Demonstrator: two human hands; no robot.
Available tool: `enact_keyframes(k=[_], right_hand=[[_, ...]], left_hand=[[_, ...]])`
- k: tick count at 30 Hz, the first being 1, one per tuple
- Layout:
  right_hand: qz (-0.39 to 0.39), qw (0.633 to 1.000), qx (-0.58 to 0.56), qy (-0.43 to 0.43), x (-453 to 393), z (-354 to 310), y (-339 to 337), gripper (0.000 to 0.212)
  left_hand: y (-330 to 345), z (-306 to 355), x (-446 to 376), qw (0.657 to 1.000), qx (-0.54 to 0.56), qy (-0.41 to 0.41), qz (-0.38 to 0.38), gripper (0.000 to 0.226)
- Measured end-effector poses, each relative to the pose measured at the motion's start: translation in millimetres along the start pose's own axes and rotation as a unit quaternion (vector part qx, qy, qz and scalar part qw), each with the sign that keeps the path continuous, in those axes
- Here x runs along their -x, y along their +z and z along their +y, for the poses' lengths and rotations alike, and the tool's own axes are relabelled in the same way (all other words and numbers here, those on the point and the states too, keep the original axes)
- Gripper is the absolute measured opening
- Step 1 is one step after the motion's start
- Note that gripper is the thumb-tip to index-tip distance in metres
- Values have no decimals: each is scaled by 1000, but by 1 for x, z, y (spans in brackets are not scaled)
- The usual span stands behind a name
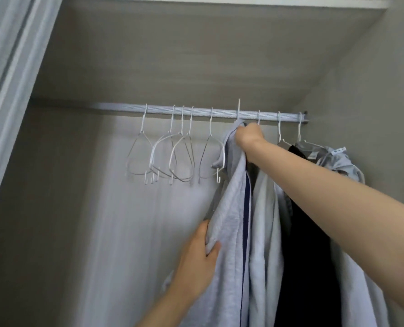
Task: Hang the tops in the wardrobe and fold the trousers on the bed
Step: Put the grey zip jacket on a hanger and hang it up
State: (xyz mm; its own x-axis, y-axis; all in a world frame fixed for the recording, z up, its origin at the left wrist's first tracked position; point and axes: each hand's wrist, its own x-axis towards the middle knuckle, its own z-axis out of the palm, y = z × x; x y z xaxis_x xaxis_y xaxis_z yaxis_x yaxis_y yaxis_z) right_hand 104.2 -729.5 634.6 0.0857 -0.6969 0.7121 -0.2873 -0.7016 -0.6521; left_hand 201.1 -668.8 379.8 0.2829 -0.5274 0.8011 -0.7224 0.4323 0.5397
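rail: white wardrobe rail (196,112) running from 9 to 3 o'clock across the middle of the view
top in hand: pale grey top with a navy stripe (231,208), hanging at 6 o'clock from its hanger hook (239,109), the hook standing up at the rail, seated over it or not cannot tell
right hand: right hand (248,135) at the neck of that top just under the rail, fingers curled tight round the collar and hanger neck
left hand: left hand (201,253) at 7 o'clock, fingers and thumb pinching the top's left edge, drawing the cloth down and out
already hung: light grey top (267,232) just to 3 o'clock of it, then a black garment (307,232), then another grey top (342,161) at the far 3 o'clock end
spare hangers: empty white hangers (172,156) bunched toward 9 o'clock on the rail
done so far: three garments up, a fourth nearly settled
left to do: seating the hook and letting go; further tops, if any, out of view; trousers and bed not in view, so folding judged still to come
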Motion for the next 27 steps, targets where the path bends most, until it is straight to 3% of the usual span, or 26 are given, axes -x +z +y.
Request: enact_keyframes(k=[4,10,13,16,19,23,27], right_hand=[[-38,999,22,1,6,14,7,36],[-20,999,0,-33,39,17,2,38],[37,990,11,-134,81,45,16,56],[80,959,96,-256,124,76,34,70],[88,947,120,-285,135,88,36,69],[60,939,166,-293,156,99,24,62],[-34,946,160,-279,199,116,19,58]], left_hand=[[11,-12,8,1000,0,-14,-22,41],[14,-15,14,999,32,-15,-11,42],[14,-14,22,999,28,-25,14,40],[10,-10,34,999,10,-33,11,29],[-1,-5,51,999,-30,-45,-4,41],[-13,-6,80,993,-82,-74,-34,48],[-23,-7,115,985,-129,-110,-43,46]])
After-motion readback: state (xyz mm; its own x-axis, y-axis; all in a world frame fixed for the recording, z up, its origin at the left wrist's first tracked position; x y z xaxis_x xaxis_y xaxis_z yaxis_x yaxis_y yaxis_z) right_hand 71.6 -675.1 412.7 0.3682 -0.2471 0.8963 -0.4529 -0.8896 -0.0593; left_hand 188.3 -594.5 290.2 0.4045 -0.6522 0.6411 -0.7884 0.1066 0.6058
